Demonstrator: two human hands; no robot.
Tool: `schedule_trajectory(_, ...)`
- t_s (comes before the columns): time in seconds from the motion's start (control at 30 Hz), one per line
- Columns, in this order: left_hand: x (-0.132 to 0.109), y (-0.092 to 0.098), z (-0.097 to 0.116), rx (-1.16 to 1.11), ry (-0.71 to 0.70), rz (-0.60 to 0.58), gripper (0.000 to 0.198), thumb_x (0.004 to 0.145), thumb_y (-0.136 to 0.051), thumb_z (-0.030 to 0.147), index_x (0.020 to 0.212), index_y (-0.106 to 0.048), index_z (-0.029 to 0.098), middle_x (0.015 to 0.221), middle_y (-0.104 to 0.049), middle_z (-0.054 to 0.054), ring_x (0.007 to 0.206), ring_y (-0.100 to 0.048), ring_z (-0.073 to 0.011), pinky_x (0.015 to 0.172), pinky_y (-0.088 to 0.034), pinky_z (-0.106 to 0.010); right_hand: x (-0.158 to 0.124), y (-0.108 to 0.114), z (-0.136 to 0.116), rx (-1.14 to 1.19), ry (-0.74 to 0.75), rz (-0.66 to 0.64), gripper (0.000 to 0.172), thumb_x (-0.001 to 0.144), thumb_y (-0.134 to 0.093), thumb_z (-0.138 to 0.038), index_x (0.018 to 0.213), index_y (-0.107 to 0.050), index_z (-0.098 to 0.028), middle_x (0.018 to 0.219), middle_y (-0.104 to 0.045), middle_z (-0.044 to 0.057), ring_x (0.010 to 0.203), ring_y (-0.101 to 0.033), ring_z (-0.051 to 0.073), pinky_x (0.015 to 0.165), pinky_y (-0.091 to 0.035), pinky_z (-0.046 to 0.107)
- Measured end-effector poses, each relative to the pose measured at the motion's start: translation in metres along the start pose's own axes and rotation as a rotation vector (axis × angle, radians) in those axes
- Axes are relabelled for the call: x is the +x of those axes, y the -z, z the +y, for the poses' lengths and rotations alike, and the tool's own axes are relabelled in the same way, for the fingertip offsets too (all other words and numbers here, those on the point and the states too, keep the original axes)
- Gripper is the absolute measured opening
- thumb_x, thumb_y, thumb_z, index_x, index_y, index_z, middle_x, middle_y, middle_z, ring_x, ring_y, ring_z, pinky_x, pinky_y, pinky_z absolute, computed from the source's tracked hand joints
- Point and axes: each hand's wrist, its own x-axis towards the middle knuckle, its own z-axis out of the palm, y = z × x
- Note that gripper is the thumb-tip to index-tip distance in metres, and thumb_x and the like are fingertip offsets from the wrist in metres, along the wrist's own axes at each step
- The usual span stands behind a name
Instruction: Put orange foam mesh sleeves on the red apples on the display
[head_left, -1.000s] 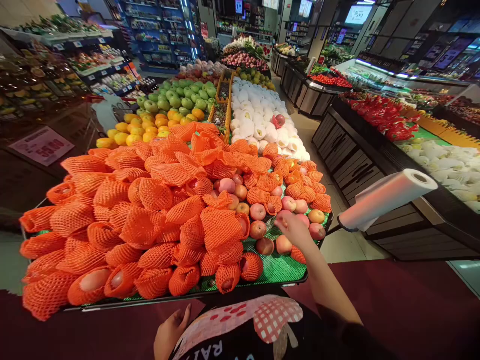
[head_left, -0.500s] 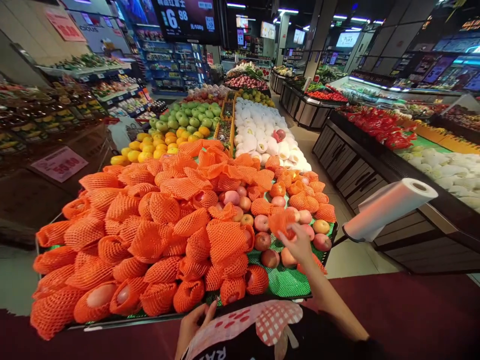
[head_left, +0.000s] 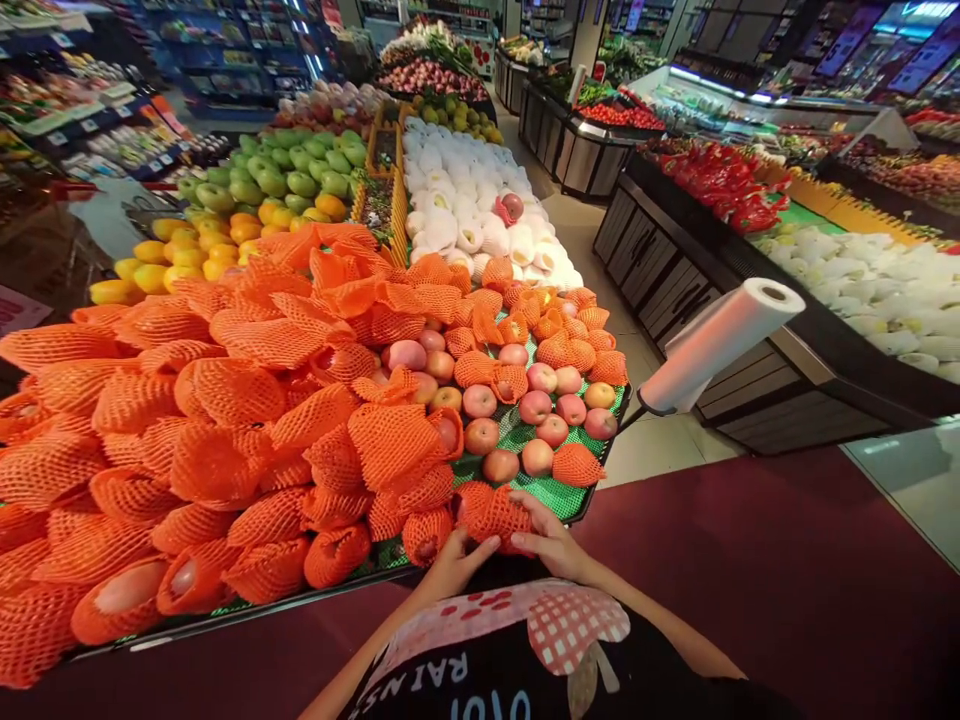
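At the front edge of the fruit stand, both hands come together around an orange foam net (head_left: 504, 517). My right hand (head_left: 553, 543) grips it from the right, fingers curled over its top. From the left, my left hand (head_left: 456, 566) holds its near side with thumb and fingers. Whether fruit is inside the net cannot be made out. Just beyond lie bare apples (head_left: 501, 465) on green mesh (head_left: 559, 492). Another orange foam net (head_left: 578, 465) lies at the right corner. Many sleeved fruits (head_left: 225, 390) are heaped to the left.
A roll of plastic bags (head_left: 724, 340) stands at the stand's right edge. Behind are yellow fruit (head_left: 187, 255), green fruit (head_left: 289, 170) and white-wrapped fruit (head_left: 472, 190). Another display (head_left: 697, 300) stands across the aisle to the right.
My right hand has drawn back from over the bare apples to the front edge with an orange foam net. My left hand has moved up to meet it. The view has turned right and down.
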Motion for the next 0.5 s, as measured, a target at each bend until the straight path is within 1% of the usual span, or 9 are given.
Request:
schedule_trajectory(0.1, 0.004, -0.015, 0.000, -0.067, 0.000, -0.033, 0.074, 0.073, -0.069, 0.078, 0.113, -0.071, 0.016, 0.116, -0.073, -0.013, 0.117, -0.062, -0.0318, 0.111, -0.044, -0.046, -0.011, 0.007, 0.000, 0.101, 0.006, 0.093, 0.046, 0.067, -0.077, -0.039, 0.111, -0.071, -0.027, 0.131, -0.065, 0.004, 0.128, -0.054, 0.026, 0.115, -0.035, 0.040)
schedule_trajectory(0.13, 0.007, -0.019, 0.001, -0.074, -0.006, -0.048, 0.073, 0.073, -0.071, 0.076, 0.113, -0.071, 0.016, 0.116, -0.073, -0.012, 0.117, -0.062, -0.0310, 0.111, -0.044, -0.046, -0.015, 0.011, 0.002, 0.111, 0.020, 0.117, 0.042, 0.065, -0.074, -0.038, 0.105, -0.075, -0.027, 0.128, -0.068, 0.004, 0.128, -0.055, 0.027, 0.116, -0.034, 0.040)
schedule_trajectory(0.17, 0.010, -0.023, 0.002, -0.072, -0.015, -0.068, 0.070, 0.074, -0.072, 0.074, 0.113, -0.071, 0.016, 0.114, -0.072, -0.012, 0.115, -0.063, -0.0299, 0.109, -0.044, -0.045, -0.020, 0.016, 0.004, 0.119, 0.028, 0.130, 0.038, 0.064, -0.071, -0.037, 0.099, -0.077, -0.027, 0.121, -0.072, 0.005, 0.124, -0.058, 0.028, 0.113, -0.037, 0.042)
schedule_trajectory(0.2, 0.013, -0.027, 0.002, -0.060, -0.029, -0.098, 0.067, 0.074, -0.073, 0.073, 0.110, -0.071, 0.016, 0.111, -0.072, -0.011, 0.110, -0.063, -0.0283, 0.106, -0.046, -0.043, -0.025, 0.021, 0.005, 0.127, 0.030, 0.135, 0.033, 0.063, -0.067, -0.037, 0.091, -0.079, -0.025, 0.111, -0.075, 0.006, 0.115, -0.062, 0.028, 0.107, -0.043, 0.043)
schedule_trajectory(0.27, 0.018, -0.033, 0.004, -0.024, -0.076, -0.165, 0.062, 0.075, -0.074, 0.072, 0.101, -0.071, 0.016, 0.101, -0.070, -0.008, 0.101, -0.062, -0.0248, 0.098, -0.048, -0.039, -0.035, 0.034, 0.009, 0.136, 0.025, 0.151, 0.020, 0.061, -0.063, -0.038, 0.068, -0.074, -0.023, 0.085, -0.074, 0.008, 0.088, -0.066, 0.027, 0.084, -0.052, 0.041)
schedule_trajectory(0.3, 0.021, -0.037, 0.006, -0.002, -0.105, -0.192, 0.059, 0.075, -0.074, 0.071, 0.097, -0.071, 0.015, 0.098, -0.068, -0.007, 0.097, -0.061, -0.0233, 0.095, -0.048, -0.037, -0.038, 0.039, 0.010, 0.135, 0.019, 0.164, 0.017, 0.060, -0.062, -0.039, 0.059, -0.068, -0.023, 0.074, -0.070, 0.007, 0.074, -0.063, 0.024, 0.071, -0.052, 0.038)
schedule_trajectory(0.37, 0.026, -0.043, 0.010, 0.047, -0.172, -0.217, 0.054, 0.079, -0.073, 0.067, 0.095, -0.070, 0.015, 0.098, -0.065, -0.007, 0.097, -0.059, -0.0223, 0.093, -0.048, -0.036, -0.042, 0.050, 0.010, 0.120, 0.004, 0.192, 0.019, 0.061, -0.064, -0.037, 0.050, -0.058, -0.022, 0.059, -0.060, 0.003, 0.055, -0.051, 0.017, 0.052, -0.043, 0.030)
schedule_trajectory(0.43, 0.031, -0.051, 0.013, 0.097, -0.241, -0.214, 0.050, 0.084, -0.070, 0.063, 0.098, -0.071, 0.016, 0.106, -0.065, -0.009, 0.104, -0.060, -0.0238, 0.098, -0.047, -0.038, -0.042, 0.058, 0.007, 0.096, -0.017, 0.195, 0.021, 0.062, -0.070, -0.033, 0.052, -0.057, -0.020, 0.053, -0.053, -0.001, 0.048, -0.043, 0.012, 0.046, -0.035, 0.025)
schedule_trajectory(0.5, 0.037, -0.061, 0.014, 0.137, -0.286, -0.224, 0.048, 0.088, -0.067, 0.061, 0.106, -0.073, 0.017, 0.118, -0.066, -0.012, 0.115, -0.059, -0.0271, 0.107, -0.044, -0.044, -0.038, 0.064, 0.000, 0.053, -0.002, 0.182, 0.016, 0.062, -0.078, -0.027, 0.062, -0.064, -0.020, 0.057, -0.056, -0.002, 0.052, -0.048, 0.012, 0.052, -0.042, 0.025)
